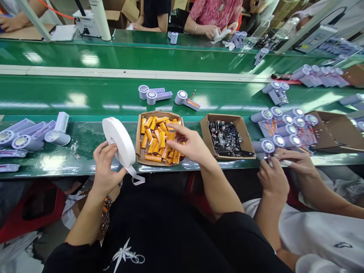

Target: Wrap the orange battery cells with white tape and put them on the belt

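Note:
A large roll of white tape [121,142] is in my left hand [106,167], its fingers closed at the roll's core and side. The tape's loose end [138,178] curls down below the roll. My right hand [190,144] reaches over a cardboard box [138,151] full of orange cylindrical batteries [153,146]. Thumb and forefinger close around one orange battery [171,135] at the box's right side. Right of that hand, another cardboard box [248,151] holds small black circuit boards [224,138].
Lilac handheld fan parts lie at the left [27,140], behind the battery box [152,96] and at the right [284,125]. A co-worker's hands [273,174] work close on my right. Other people sit across the green bench [99,91].

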Available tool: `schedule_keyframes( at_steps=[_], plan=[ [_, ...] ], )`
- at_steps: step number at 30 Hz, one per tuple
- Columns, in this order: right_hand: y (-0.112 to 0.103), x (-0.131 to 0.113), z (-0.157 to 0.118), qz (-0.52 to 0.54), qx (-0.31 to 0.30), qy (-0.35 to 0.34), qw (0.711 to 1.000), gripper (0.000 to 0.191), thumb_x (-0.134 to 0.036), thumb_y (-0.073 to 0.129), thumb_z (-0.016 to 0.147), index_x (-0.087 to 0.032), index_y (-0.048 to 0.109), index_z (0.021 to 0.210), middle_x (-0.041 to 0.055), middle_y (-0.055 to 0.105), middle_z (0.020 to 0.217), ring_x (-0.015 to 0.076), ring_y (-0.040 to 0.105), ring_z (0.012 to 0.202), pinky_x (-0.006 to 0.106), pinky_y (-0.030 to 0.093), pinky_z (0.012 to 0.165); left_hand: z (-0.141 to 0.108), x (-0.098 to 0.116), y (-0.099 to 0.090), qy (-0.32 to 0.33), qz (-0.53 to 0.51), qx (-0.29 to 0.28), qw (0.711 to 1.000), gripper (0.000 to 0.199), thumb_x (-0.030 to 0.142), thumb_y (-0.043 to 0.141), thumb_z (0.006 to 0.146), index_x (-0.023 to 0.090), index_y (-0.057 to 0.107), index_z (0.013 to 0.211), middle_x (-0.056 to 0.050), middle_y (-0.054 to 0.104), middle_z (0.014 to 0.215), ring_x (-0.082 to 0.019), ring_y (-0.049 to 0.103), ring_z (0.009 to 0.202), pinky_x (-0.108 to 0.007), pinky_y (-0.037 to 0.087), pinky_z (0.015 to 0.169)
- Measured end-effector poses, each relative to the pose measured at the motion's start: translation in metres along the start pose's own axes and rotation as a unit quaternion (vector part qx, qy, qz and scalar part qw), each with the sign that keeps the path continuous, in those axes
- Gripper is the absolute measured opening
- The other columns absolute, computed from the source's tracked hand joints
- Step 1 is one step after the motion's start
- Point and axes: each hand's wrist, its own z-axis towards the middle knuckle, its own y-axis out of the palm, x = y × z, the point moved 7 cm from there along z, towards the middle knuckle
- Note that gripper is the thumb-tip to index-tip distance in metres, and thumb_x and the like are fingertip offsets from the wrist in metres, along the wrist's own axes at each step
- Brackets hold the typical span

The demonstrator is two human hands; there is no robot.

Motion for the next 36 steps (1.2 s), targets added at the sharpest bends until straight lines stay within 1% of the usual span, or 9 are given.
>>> schedule_keyframes(
  at_steps=[4,8,12,16,19,22,28,32,36],
  plan=[
    [-0.013,0.006,-0.011,0.307,0.145,-0.04,0.94,0.052,-0.059,0.09,0.084,-0.029,0.06,0.113,0.0045,0.084,0.113,0.0226,0.082,0.095,0.038,0.068,0.086,0.0,0.02,-0.003,0.069,0.058,0.05,0.995,0.075,0.013,0.078,0.084,0.033,0.054,0.152,-0.011,0.071,0.132,-0.04,0.051,0.138,-0.061,0.046,0.116],
    [-0.002,-0.004,-0.026,0.351,0.192,-0.051,0.915,0.056,-0.053,0.095,0.083,-0.03,0.047,0.099,0.0055,0.085,0.112,0.0248,0.084,0.103,0.041,0.07,0.092,-0.001,0.036,0.002,0.083,0.079,0.04,0.993,0.072,0.01,0.078,0.084,0.032,0.06,0.15,-0.01,0.075,0.125,-0.038,0.051,0.131,-0.055,0.046,0.111],
    [-0.001,-0.018,-0.031,0.324,0.191,-0.074,0.924,0.055,-0.049,0.095,0.085,-0.032,0.052,0.113,0.0047,0.086,0.115,0.0251,0.084,0.108,0.041,0.071,0.092,0.0,0.039,0.006,0.092,0.072,0.025,0.993,0.07,0.01,0.078,0.085,0.032,0.061,0.149,-0.01,0.074,0.125,-0.037,0.052,0.128,-0.053,0.047,0.108],
    [-0.022,-0.025,-0.026,0.148,0.201,-0.095,0.964,0.029,-0.05,0.09,0.09,-0.03,0.072,0.1,0.007,0.084,0.114,0.0291,0.081,0.114,0.049,0.066,0.106,0.003,0.035,0.005,0.087,0.078,0.037,0.993,0.072,0.009,0.077,0.085,0.031,0.058,0.151,-0.011,0.074,0.126,-0.038,0.05,0.129,-0.054,0.047,0.107],
    [-0.032,-0.021,-0.019,0.063,0.169,-0.083,0.98,0.03,-0.045,0.09,0.09,-0.033,0.08,0.115,0.0055,0.084,0.113,0.0287,0.08,0.11,0.049,0.065,0.107,0.004,0.034,0.006,0.088,0.081,0.033,0.992,0.072,0.009,0.077,0.085,0.031,0.058,0.151,-0.011,0.073,0.127,-0.039,0.049,0.129,-0.054,0.047,0.106],
    [-0.033,-0.011,-0.018,0.131,0.159,-0.067,0.976,0.051,-0.048,0.095,0.084,-0.032,0.077,0.128,0.0041,0.084,0.115,0.0287,0.081,0.111,0.046,0.068,0.102,0.004,0.034,0.01,0.087,0.076,0.025,0.993,0.071,0.01,0.076,0.085,0.031,0.059,0.152,-0.012,0.074,0.127,-0.039,0.05,0.13,-0.055,0.047,0.107],
    [-0.015,0.0,-0.02,0.33,0.144,-0.043,0.932,0.062,-0.066,0.084,0.09,-0.035,0.066,0.141,0.0083,0.078,0.142,0.0272,0.081,0.112,0.051,0.067,0.107,0.004,0.034,0.013,0.073,0.065,0.021,0.995,0.081,0.01,0.075,0.085,0.035,0.057,0.16,-0.01,0.075,0.13,-0.038,0.051,0.13,-0.056,0.045,0.112],
    [-0.008,0.004,-0.019,0.41,0.109,-0.01,0.905,0.061,-0.058,0.101,0.073,-0.031,0.073,0.12,0.0071,0.082,0.135,0.027,0.083,0.111,0.047,0.069,0.106,0.005,0.037,0.01,0.091,0.072,0.01,0.993,0.081,0.008,0.076,0.085,0.034,0.057,0.16,-0.011,0.075,0.129,-0.038,0.048,0.131,-0.051,0.049,0.107],
    [-0.005,0.008,-0.02,0.382,0.083,0.028,0.92,0.057,-0.058,0.1,0.075,-0.029,0.082,0.121,0.0066,0.086,0.124,0.0297,0.083,0.115,0.05,0.067,0.11,0.005,0.042,0.007,0.119,0.093,-0.013,0.988,0.082,0.008,0.076,0.086,0.033,0.056,0.161,-0.011,0.076,0.128,-0.038,0.047,0.133,-0.051,0.05,0.107]
  ],
)
